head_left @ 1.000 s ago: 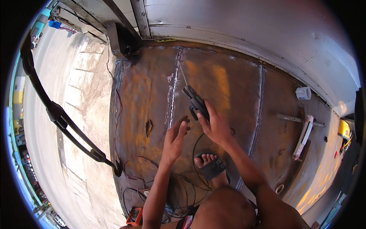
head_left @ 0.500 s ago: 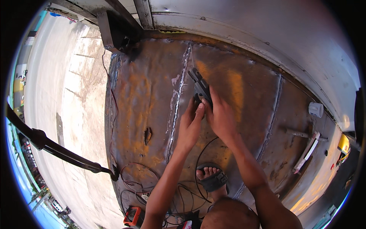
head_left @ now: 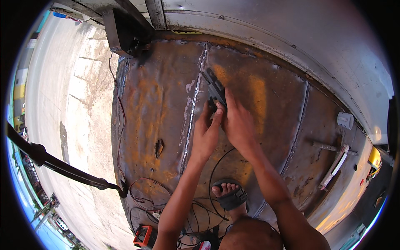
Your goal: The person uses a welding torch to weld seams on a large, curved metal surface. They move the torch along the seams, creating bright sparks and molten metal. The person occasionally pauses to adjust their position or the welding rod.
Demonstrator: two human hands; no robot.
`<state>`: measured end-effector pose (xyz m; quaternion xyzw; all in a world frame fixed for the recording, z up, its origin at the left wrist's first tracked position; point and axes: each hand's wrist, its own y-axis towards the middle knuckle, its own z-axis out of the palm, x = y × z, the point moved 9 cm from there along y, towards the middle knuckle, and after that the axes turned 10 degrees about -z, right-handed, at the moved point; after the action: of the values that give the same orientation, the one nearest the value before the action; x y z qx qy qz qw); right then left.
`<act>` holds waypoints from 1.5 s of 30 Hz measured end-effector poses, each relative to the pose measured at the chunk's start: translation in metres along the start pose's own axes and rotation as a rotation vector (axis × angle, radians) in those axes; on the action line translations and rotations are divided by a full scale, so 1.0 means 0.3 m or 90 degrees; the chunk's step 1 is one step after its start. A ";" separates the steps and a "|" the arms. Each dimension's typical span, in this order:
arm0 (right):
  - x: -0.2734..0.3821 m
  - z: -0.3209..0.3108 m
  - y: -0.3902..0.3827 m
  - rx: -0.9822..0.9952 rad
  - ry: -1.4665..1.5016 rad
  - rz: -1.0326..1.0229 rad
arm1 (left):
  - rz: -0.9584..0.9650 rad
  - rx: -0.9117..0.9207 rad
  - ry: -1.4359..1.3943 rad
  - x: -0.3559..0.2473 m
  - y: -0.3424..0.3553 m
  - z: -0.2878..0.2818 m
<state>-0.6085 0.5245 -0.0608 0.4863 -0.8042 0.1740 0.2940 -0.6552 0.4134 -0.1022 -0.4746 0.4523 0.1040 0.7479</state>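
A black welding electrode holder [head_left: 215, 86] is gripped in both hands above the rusty steel floor plate [head_left: 154, 104]. A thin rod [head_left: 207, 58] reaches from its far end toward the top of the bright weld seam [head_left: 193, 114]; whether its tip touches is too small to tell. My left hand [head_left: 207, 131] is closed round the holder's near end, its thumb against the side. My right hand [head_left: 238, 121] wraps the holder from the right, most of its fingers hidden behind it. A black cable [head_left: 214, 166] loops beside my sandalled foot [head_left: 231, 194].
Ahead stands a grey metal wall [head_left: 266, 25], with a steel post bracket [head_left: 118, 35] at its left. On the right lie a white cup [head_left: 345, 120] and a hammer-like tool [head_left: 333, 146]. Tangled cables and an orange-and-black box [head_left: 143, 236] sit near my left arm. Pavement [head_left: 79, 125] borders the plate's left edge.
The holder and both hands have shifted slightly up and left. The view has moved a little too. Both hands keep their hold.
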 end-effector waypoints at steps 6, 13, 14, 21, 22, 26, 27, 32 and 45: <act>0.008 0.001 -0.003 0.001 -0.003 -0.005 | -0.014 0.003 0.007 -0.001 -0.004 -0.003; 0.026 0.007 -0.003 0.025 -0.015 0.012 | -0.007 0.016 -0.014 -0.011 -0.007 -0.003; 0.030 0.006 -0.003 0.024 -0.013 0.011 | -0.003 0.018 -0.012 -0.011 -0.007 -0.004; 0.036 0.014 -0.008 0.039 -0.021 0.014 | -0.014 0.025 -0.023 -0.010 -0.010 -0.005; 0.039 0.016 -0.009 0.042 -0.020 0.015 | -0.016 0.021 -0.028 -0.009 -0.010 -0.009; 0.047 0.021 -0.006 0.055 -0.034 0.016 | -0.017 0.018 -0.027 -0.013 -0.015 -0.013; 0.048 0.025 -0.004 0.072 -0.038 0.024 | -0.020 0.017 -0.027 -0.015 -0.016 -0.013; 0.066 0.030 0.011 0.078 0.019 0.052 | -0.033 -0.020 -0.024 -0.031 -0.018 -0.037; 0.072 0.030 0.013 0.065 0.031 0.049 | -0.018 -0.007 -0.013 -0.036 -0.020 -0.041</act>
<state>-0.6224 0.5064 -0.0538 0.4653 -0.8048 0.2380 0.2813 -0.6650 0.4034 -0.0918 -0.4841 0.4373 0.1010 0.7511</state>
